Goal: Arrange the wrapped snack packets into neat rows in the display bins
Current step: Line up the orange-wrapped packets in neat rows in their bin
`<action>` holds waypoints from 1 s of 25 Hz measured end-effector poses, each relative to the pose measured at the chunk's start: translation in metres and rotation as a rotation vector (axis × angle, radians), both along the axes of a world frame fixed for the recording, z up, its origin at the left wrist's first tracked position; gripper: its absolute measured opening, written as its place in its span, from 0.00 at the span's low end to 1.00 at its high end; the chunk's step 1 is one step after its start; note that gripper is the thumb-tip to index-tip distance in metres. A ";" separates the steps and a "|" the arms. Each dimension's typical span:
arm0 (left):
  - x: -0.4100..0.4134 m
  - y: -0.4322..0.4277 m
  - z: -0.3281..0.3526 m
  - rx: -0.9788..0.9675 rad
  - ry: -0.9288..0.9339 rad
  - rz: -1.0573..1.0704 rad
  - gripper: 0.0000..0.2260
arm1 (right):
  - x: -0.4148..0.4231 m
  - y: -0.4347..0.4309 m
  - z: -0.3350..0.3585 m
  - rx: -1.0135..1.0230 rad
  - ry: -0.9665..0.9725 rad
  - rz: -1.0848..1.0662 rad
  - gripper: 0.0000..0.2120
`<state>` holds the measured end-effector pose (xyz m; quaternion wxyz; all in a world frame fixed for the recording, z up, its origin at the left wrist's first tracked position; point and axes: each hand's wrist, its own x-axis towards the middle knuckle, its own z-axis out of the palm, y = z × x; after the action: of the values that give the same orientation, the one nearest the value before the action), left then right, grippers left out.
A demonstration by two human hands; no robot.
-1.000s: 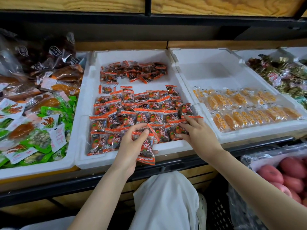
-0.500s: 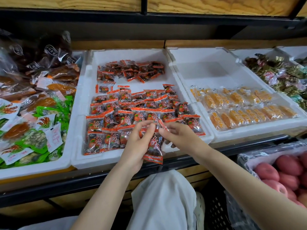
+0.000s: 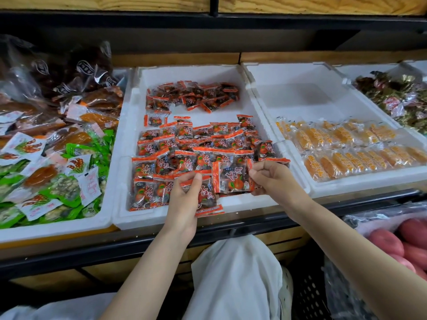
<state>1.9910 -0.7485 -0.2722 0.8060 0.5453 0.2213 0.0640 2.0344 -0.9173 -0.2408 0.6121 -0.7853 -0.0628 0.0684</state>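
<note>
A white foam bin (image 3: 129,125) in the middle holds several red-and-orange snack packets (image 3: 203,139) laid in rough rows, with a loose heap (image 3: 191,95) at its back. My left hand (image 3: 184,199) grips a small stack of these packets (image 3: 208,199) over the bin's front rim. My right hand (image 3: 275,179) pinches one packet (image 3: 231,179) by its right edge, held up flat just above the front row.
To the right, a white foam bin (image 3: 300,88) holds rows of orange packets (image 3: 346,146). A left bin holds green and brown packs (image 3: 53,162). Foil-wrapped sweets (image 3: 397,98) lie far right. Bagged red apples (image 3: 397,241) sit low right. A black shelf rail (image 3: 92,248) runs along the front.
My right hand has left the front right packets, come to my left hand, and pulled one packet out to the right. The left hand has stayed at the front rim.
</note>
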 end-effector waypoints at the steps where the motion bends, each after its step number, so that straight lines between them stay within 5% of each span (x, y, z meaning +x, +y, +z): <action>1: 0.000 -0.001 0.002 -0.010 0.002 0.009 0.03 | 0.001 0.001 -0.001 -0.006 -0.003 -0.005 0.08; 6: 0.002 0.005 0.007 0.217 -0.027 -0.023 0.14 | -0.002 -0.003 -0.004 0.033 0.063 0.136 0.06; 10: 0.005 0.012 0.018 0.471 -0.082 -0.203 0.14 | -0.010 -0.008 -0.005 -0.277 -0.105 0.389 0.07; 20: 0.044 -0.011 0.013 0.583 -0.206 -0.012 0.07 | 0.015 0.007 -0.014 -0.348 -0.227 -0.079 0.15; 25: 0.055 -0.013 -0.009 0.971 -0.233 -0.118 0.15 | 0.016 0.017 -0.028 -0.815 -0.457 -0.005 0.19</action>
<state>2.0455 -0.7615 -0.2811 0.4809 0.8582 0.0433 0.1741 2.0504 -0.9000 -0.2684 0.2243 -0.9568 -0.1623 -0.0887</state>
